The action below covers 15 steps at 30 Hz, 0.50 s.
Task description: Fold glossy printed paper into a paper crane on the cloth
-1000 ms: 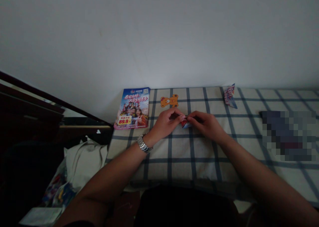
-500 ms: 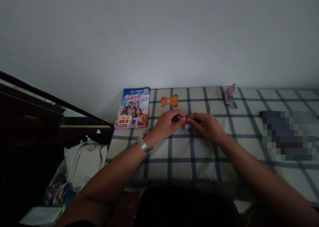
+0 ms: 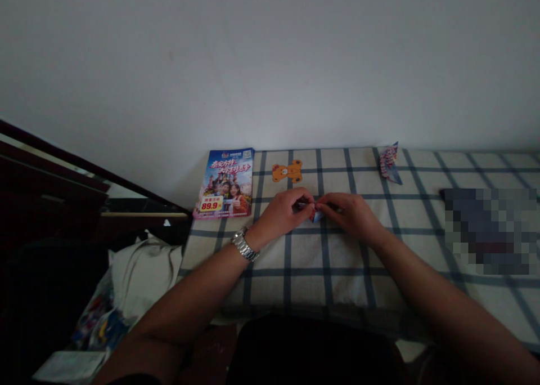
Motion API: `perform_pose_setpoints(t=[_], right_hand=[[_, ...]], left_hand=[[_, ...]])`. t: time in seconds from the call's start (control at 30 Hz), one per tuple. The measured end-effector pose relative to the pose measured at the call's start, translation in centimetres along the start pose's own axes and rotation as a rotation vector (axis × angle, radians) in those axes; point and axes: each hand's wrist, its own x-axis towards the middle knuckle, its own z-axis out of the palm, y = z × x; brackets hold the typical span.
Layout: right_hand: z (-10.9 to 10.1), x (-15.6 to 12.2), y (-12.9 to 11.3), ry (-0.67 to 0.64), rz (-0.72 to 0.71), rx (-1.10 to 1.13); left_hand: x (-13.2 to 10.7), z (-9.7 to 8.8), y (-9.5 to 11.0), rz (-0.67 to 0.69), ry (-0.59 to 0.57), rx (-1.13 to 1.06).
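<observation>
Between my fingertips is a small folded piece of printed paper [image 3: 314, 215], red and pale blue, mostly hidden by the fingers. My left hand [image 3: 290, 209] pinches its left side; a metal watch [image 3: 244, 244] is on that wrist. From the other side my right hand [image 3: 348, 213] pinches the same paper, with thumb and forefinger close to those of my left hand. Both hands are low over the checked cloth [image 3: 304, 289]. Just beyond my left hand is an orange bear picture [image 3: 287, 171], flat on the cloth.
A stack of printed flyers [image 3: 225, 183] lies at the cloth's left end. Near the wall [image 3: 295, 64] stands a folded, pleated paper piece [image 3: 388, 162]. A blurred dark object [image 3: 485, 227] lies at right. White bags [image 3: 145, 278] sit below on the left.
My hands stay nearly in place, still pinching the paper. The paper has shifted very slightly, and less of it shows between the fingers.
</observation>
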Motion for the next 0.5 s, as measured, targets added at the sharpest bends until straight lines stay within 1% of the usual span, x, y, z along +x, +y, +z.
perform_pose_setpoints(t=[0.1, 0.3, 0.5], right_hand=[[0.01, 0.04, -0.26, 0.025, 0.017, 0.021], [-0.26, 0.12, -0.25, 0.069, 0.064, 0.054], [-0.29, 0.06, -0.02, 0.047, 0.029, 0.036]], left_hand=[[0.06, -0.16, 0.16, 0.002, 0.011, 0.018], [0.12, -0.27, 0.01, -0.016, 0.081, 0.024], [-0.03, -0.16, -0.22, 0.002, 0.059, 0.012]])
